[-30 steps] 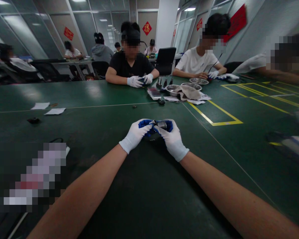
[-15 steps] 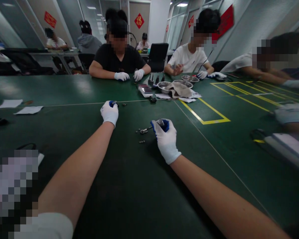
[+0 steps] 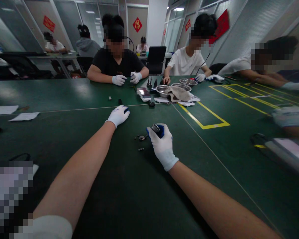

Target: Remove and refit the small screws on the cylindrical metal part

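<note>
Holds a grey, round-rimmed metal cylinder (image 3: 155, 128) in the right hand (image 3: 162, 142), over the middle of the smooth green bench (image 3: 114, 186); near a slim rod's ring-shaped end (image 3: 142, 138), small round metal pieces (image 3: 141, 149). Curls the left hand (image 3: 118, 116) just short of a small black piece (image 3: 120, 101), contents hidden, cannot tell whether empty. Towards the far edge, shiny bowls (image 3: 160, 89) beneath rumpled, matt cloth (image 3: 179, 93).

Metal bowls (image 3: 188, 82) and a crumpled cloth (image 3: 178, 94) lie on a green surface (image 3: 119, 199) marked with yellow tape (image 3: 215, 126), as a person in black (image 3: 114, 66) sits opposite, a chair (image 3: 156, 59) and red signs (image 3: 137, 25) behind.
</note>
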The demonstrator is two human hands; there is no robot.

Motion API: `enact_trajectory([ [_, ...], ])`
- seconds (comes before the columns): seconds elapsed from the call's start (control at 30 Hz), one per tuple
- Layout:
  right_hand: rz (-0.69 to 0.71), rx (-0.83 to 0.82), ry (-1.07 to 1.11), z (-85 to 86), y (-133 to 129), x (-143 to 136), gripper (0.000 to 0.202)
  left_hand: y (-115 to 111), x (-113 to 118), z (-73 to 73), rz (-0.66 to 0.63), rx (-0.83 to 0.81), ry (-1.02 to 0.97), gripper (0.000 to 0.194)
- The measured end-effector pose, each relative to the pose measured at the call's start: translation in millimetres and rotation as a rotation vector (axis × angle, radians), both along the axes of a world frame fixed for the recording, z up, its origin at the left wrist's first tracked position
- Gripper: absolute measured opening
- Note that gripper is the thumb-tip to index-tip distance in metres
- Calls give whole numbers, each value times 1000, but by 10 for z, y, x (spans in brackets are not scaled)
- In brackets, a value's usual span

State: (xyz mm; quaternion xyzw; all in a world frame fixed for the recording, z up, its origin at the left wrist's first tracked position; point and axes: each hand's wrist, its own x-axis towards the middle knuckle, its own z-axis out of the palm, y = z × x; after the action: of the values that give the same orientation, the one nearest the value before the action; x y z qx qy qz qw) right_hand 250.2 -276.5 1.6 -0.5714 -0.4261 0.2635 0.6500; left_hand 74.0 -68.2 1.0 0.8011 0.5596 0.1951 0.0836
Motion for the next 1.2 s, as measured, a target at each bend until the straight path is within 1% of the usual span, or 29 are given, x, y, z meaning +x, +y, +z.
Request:
enact_trajectory([
  [0.13,-7,43,35,-3,20,-15,43,-200,81,-8,-92,-8,30,51],
  [0.3,5,117,76,-34,64,-6,39,-614,95,-15,-199,-6,15,46],
  [0.47,-1,124,80,-89,96,36,46,-1090,81,-8,-346,-50,-97,41],
  [0.57,3,116,32,-97,87,57,47,-1336,78,3,-385,-100,-259,38],
  [0.67,36,137,-25,-80,59,59,49,-1543,70,3,-338,-115,-527,43],
  [0.73,57,135,-57,-68,31,48,55,-1673,66,0,-275,-74,-697,44],
  [0.8,93,123,-92,-66,0,29,61,-1795,72,3,-259,-23,-792,45],
  [0.9,196,115,-161,-86,-41,-5,62,-1929,103,26,-305,8,-794,48],
  [0.97,248,121,-220,-102,-56,-19,61,-1968,129,46,-309,7,-767,43],
  [1.03,272,134,-275,-110,-58,-8,62,-1970,145,58,-294,14,-748,35],
  [1.13,302,164,-398,-109,-30,78,59,-1930,141,59,-204,75,-775,28],
  [1.2,295,157,-559,-113,10,174,46,-1889,129,51,-94,113,-803,26],
])
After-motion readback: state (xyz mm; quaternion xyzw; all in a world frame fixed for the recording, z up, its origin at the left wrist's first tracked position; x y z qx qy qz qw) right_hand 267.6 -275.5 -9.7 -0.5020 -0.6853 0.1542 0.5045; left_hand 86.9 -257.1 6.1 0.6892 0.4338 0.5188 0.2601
